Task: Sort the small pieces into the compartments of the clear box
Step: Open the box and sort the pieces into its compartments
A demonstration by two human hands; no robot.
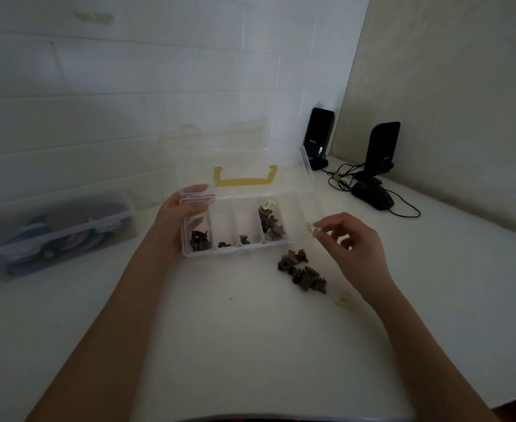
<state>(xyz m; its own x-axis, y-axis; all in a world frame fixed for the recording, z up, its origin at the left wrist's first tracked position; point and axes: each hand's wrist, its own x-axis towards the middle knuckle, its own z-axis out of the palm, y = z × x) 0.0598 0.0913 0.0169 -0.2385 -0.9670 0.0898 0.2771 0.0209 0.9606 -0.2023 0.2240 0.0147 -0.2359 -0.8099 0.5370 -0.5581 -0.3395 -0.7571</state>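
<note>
White table (235, 330), left hand (174, 214) gripping clear box (220, 251), right fingers (322, 236) pinching cream piece (312, 229)

Two hands: the left hand (180, 215) mid-frame, the right hand (350, 242) beside it. Two clear boxes: the open box (233, 249) at centre with five compartments, the shut box (52, 229) at left. Two black speakers (319, 137) upper right. One mouse (372, 194). One loose pile of brown pieces (302, 271), too tangled to count.

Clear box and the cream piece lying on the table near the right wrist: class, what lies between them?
In the head view, a pile of brown pieces lies between the clear box and the cream piece, on the table.
</note>
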